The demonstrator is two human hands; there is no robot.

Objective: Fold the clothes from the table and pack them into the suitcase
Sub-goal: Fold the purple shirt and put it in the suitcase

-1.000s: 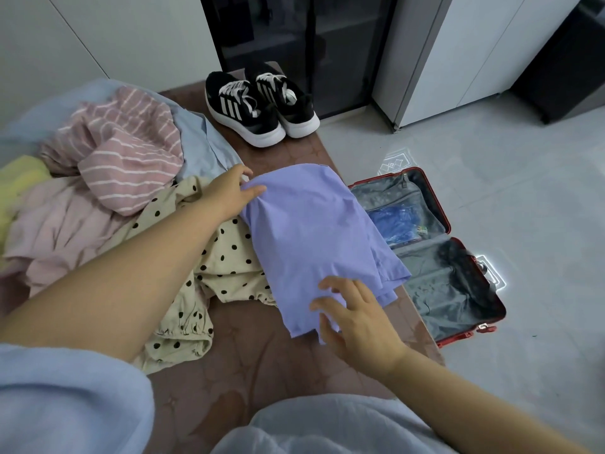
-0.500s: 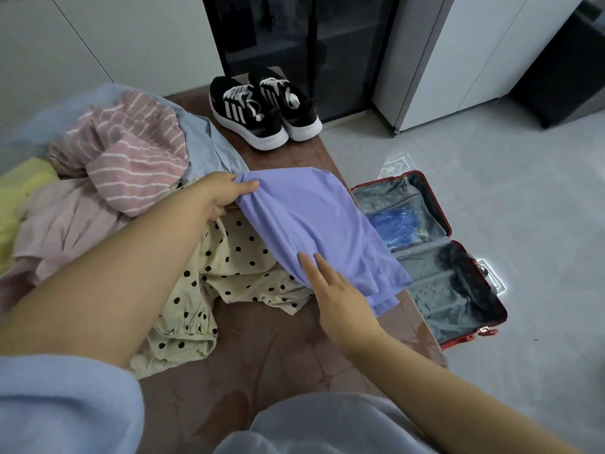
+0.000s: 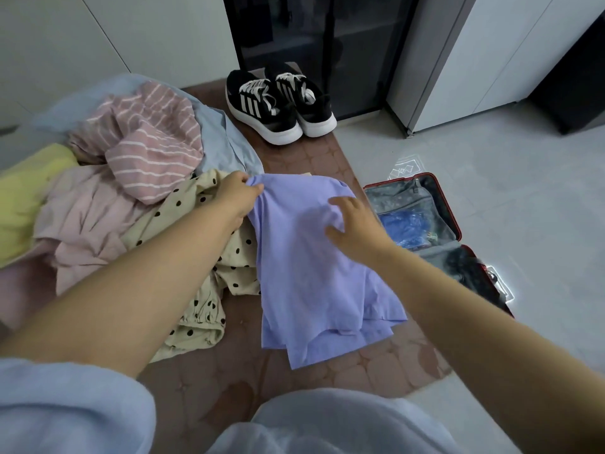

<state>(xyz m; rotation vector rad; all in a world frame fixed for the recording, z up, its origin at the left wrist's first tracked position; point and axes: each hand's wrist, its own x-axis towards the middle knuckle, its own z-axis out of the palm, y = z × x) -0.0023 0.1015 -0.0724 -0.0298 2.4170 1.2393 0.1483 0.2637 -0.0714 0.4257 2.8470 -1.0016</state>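
Observation:
A lilac shirt (image 3: pixel 307 276) lies lengthwise on the brown table (image 3: pixel 229 388), partly folded. My left hand (image 3: pixel 237 194) pinches its far left corner. My right hand (image 3: pixel 353 227) grips the cloth near the far right edge, fingers curled into the fabric. An open red suitcase (image 3: pixel 455 224) lies on the floor to the right, with a blue item (image 3: pixel 406 227) in its far half and something dark in the near half. A pile of clothes sits to the left: a cream polka-dot garment (image 3: pixel 196 306), a pink striped top (image 3: pixel 150 149), a plain pink piece (image 3: pixel 85 224), a yellow one (image 3: pixel 23 198).
A pair of black sneakers (image 3: pixel 281 103) stands at the table's far end. A pale blue garment (image 3: pixel 219 145) lies under the striped top. A dark glass cabinet and white cupboards stand behind. Grey floor tiles (image 3: pixel 523 191) spread right of the suitcase.
My right hand moved from the shirt's near hem up to its far right part and carried cloth over. The left hand kept its hold on the far left corner.

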